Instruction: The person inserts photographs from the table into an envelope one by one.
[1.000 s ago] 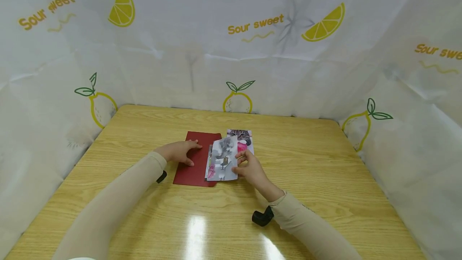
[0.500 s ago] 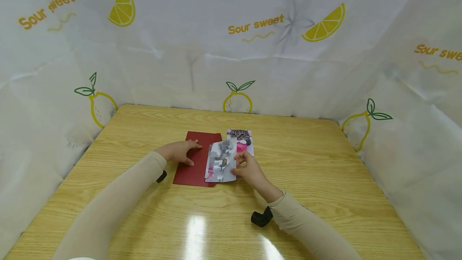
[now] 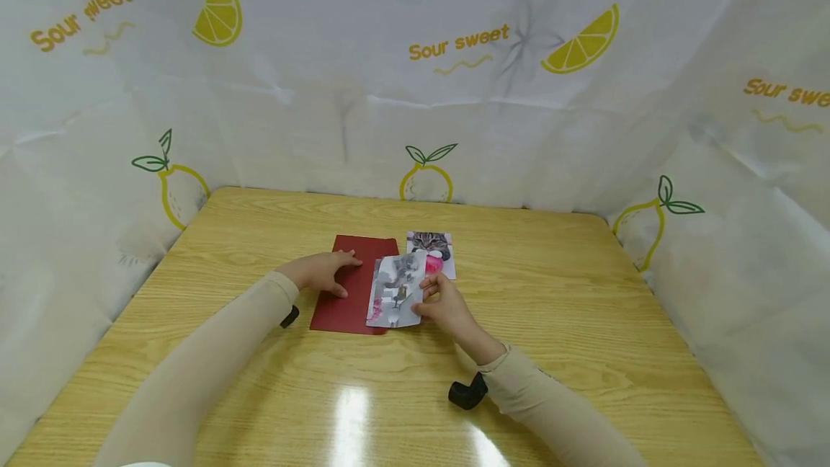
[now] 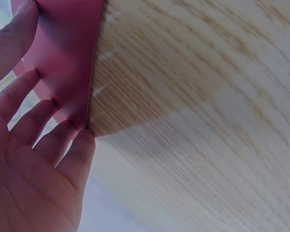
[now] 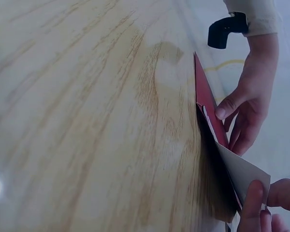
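A flat red sleeve (image 3: pixel 344 314), folder or envelope, lies on the table. My left hand (image 3: pixel 319 272) rests on its left part with fingers spread; in the left wrist view the fingertips press on the red surface (image 4: pixel 63 53). My right hand (image 3: pixel 449 308) pinches the right edge of a grey picture card (image 3: pixel 397 283) showing a small bird and pink flowers. That card's left part overlaps the sleeve's right side. In the right wrist view the card's pale back (image 5: pixel 244 171) tilts up from the table. Whether its left edge is inside the sleeve cannot be told.
Behind the right hand a cat picture card (image 3: pixel 431 245) lies on the wooden table (image 3: pixel 551 294), partly covered by the grey card. Black curved pieces (image 3: pixel 468 391) sit by both wrists. A white lemon-print cloth (image 3: pixel 311 128) stands around the back and sides.
The right hand has shifted slightly left and down with the grey card, which now lies lower and uncovers more of the cat card. The left hand has stayed in place.
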The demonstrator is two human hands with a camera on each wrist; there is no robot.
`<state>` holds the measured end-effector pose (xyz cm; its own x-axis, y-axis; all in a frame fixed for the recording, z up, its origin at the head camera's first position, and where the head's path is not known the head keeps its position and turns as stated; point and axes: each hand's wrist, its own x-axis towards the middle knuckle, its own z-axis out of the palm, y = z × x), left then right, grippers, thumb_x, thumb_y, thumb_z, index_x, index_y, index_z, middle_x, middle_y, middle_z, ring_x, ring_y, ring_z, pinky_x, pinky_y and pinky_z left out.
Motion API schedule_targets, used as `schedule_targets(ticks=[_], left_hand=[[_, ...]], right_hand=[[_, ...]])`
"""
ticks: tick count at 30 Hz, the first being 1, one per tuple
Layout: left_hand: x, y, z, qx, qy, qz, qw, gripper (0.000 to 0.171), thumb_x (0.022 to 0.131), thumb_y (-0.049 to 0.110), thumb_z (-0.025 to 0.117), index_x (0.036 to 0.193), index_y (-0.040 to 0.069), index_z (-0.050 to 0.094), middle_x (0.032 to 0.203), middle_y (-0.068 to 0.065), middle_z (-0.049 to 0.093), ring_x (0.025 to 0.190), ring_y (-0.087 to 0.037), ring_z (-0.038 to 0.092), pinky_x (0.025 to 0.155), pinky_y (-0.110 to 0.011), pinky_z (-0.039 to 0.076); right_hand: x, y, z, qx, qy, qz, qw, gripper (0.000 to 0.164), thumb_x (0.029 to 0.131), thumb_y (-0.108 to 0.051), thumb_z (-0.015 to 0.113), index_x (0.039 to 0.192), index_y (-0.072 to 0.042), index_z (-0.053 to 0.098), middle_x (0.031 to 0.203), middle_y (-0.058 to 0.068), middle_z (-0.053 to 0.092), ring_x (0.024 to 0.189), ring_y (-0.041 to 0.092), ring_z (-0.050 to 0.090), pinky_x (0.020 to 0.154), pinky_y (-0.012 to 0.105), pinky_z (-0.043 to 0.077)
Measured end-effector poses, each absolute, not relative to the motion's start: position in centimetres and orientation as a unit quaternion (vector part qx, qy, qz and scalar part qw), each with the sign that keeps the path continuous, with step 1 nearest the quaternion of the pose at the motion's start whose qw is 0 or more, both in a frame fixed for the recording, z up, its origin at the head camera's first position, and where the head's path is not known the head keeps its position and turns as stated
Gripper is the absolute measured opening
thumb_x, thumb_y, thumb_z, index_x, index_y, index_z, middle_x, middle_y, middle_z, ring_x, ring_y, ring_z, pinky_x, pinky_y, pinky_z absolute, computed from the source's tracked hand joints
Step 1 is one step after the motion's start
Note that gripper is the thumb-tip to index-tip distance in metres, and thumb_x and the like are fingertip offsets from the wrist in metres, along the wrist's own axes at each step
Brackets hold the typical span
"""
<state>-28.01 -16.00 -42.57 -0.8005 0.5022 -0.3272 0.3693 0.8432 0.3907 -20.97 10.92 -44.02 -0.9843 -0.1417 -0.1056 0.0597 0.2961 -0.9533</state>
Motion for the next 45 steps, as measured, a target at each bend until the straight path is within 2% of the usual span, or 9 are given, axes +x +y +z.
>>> schedule_targets(ticks=[7,14,28,35,41,45], left_hand=[[-27.9,-16.0,-42.4,0.234,0.935,0.158,0.213,0.068,0.087,0.023,0.073,0.147,0.011,0.043,0.159,-0.017,0.024,0.145,-0.038,0.023,0.115,-0.05,0.029],[-27.9,-15.8,-42.3,0.234,0.935,0.156,0.216,0.068,0.087,0.023,0.073,0.147,0.011,0.043,0.159,-0.017,0.024,0.146,-0.038,0.023,0.115,-0.049,0.029],[-28.3,-16.1,-42.8,0.237,0.935,0.156,0.214,0.068,0.087,0.024,0.073,0.147,0.012,0.043,0.159,-0.017,0.024,0.145,-0.037,0.023,0.115,-0.049,0.029],[-28.4,-16.1,-42.8,0.235,0.935,0.153,0.215,0.069,0.087,0.026,0.073,0.147,0.013,0.043,0.159,-0.017,0.024,0.145,-0.037,0.024,0.115,-0.049,0.029],[-28.3,-16.1,-42.7,0.237,0.934,0.154,0.219,0.069,0.087,0.025,0.073,0.147,0.012,0.042,0.159,-0.017,0.023,0.146,-0.037,0.022,0.116,-0.049,0.028],[-28.3,-16.2,-42.7,0.239,0.934,0.153,0.217,0.069,0.087,0.025,0.073,0.147,0.011,0.042,0.159,-0.017,0.023,0.146,-0.037,0.022,0.116,-0.049,0.028]], right_hand=[[-21.1,10.9,-44.2,-0.021,0.809,-0.582,0.077,0.036,0.074,0.015,0.071,0.103,0.004,0.051,0.087,0.012,0.05,0.05,0.009,0.048,0.057,0.03,0.058],[-21.1,10.9,-44.1,-0.016,0.829,-0.555,0.068,0.036,0.076,0.011,0.072,0.104,0.002,0.053,0.09,0.013,0.052,0.054,0.009,0.043,0.056,0.023,0.053],[-21.5,10.7,-44.2,-0.011,0.817,-0.572,0.071,0.037,0.078,0.012,0.069,0.108,0.002,0.051,0.091,0.011,0.05,0.051,0.008,0.044,0.059,0.028,0.058],[-21.6,10.3,-44.0,-0.02,0.824,-0.564,0.061,0.036,0.077,0.011,0.071,0.107,0.003,0.052,0.089,0.01,0.051,0.051,0.008,0.043,0.056,0.022,0.052],[-21.5,9.9,-43.9,-0.021,0.836,-0.546,0.052,0.036,0.077,0.008,0.073,0.107,0.002,0.053,0.09,0.012,0.053,0.059,0.01,0.045,0.056,0.019,0.046],[-21.6,9.7,-43.8,-0.021,0.831,-0.554,0.053,0.036,0.077,0.009,0.072,0.107,0.003,0.053,0.092,0.013,0.053,0.06,0.01,0.047,0.059,0.024,0.052]])
